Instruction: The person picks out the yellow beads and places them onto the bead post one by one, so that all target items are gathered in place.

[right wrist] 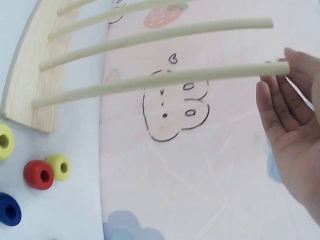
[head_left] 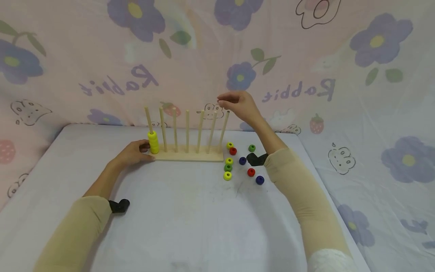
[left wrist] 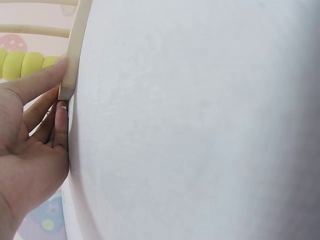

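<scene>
A wooden peg stand with a row of upright pegs stands on the table. Several yellow beads are stacked on its leftmost peg. My left hand grips the left end of the base; in the left wrist view the thumb lies against the base, the other fingers around its end. My right hand is raised by the top of the rightmost peg, fingers loosely bent. No bead shows between them, though the peg tip covers part of the fingertips in the right wrist view.
Right of the stand lie loose beads: yellow, red, green and blue ones. A white cloth covers the table. Behind it hangs a printed curtain. Black wrist mounts sit on both sleeves.
</scene>
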### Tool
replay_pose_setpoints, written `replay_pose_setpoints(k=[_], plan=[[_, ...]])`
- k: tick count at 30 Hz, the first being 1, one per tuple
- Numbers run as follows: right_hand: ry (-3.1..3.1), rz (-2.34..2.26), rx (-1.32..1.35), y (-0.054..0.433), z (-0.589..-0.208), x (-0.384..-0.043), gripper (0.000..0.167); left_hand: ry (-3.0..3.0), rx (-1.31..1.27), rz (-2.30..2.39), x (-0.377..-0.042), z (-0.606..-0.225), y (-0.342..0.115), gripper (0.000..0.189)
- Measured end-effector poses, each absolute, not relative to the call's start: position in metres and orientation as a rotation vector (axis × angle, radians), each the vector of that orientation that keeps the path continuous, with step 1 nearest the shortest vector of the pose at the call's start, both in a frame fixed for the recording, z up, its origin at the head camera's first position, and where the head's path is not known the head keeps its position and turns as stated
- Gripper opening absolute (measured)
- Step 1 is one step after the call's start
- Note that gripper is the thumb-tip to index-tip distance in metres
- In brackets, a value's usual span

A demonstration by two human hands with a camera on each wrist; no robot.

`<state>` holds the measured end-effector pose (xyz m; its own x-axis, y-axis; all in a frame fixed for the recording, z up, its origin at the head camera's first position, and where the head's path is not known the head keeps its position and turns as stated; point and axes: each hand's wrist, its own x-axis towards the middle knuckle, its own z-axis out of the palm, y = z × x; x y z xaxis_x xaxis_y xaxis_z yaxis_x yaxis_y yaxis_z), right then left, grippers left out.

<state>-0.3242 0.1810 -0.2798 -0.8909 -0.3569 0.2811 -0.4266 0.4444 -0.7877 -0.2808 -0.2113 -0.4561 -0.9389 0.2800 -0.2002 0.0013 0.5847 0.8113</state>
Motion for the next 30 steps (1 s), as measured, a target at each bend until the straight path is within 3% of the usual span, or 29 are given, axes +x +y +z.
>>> replay_pose_setpoints(k=[7, 14, 21, 30], plan=[[-2.594, 1.444, 0.639, 0.192, -0.278, -0.299, 0.026, 2.510, 0.239, 1.298, -0.281, -0.457, -0.210, 0.083], [-2.498, 1.552, 0.573, 0.219, -0.326, -0.321, 0.029, 2.509, 0.230, 1.301, -0.280, -0.458, -0.211, 0.083], [-2.461, 1.570, 0.538, 0.232, -0.355, -0.321, 0.026, 2.509, 0.228, 1.299, -0.280, -0.456, -0.211, 0.083], [-2.523, 1.559, 0.527, 0.232, -0.359, -0.295, 0.026, 2.505, 0.235, 1.301, -0.280, -0.454, -0.211, 0.084]])
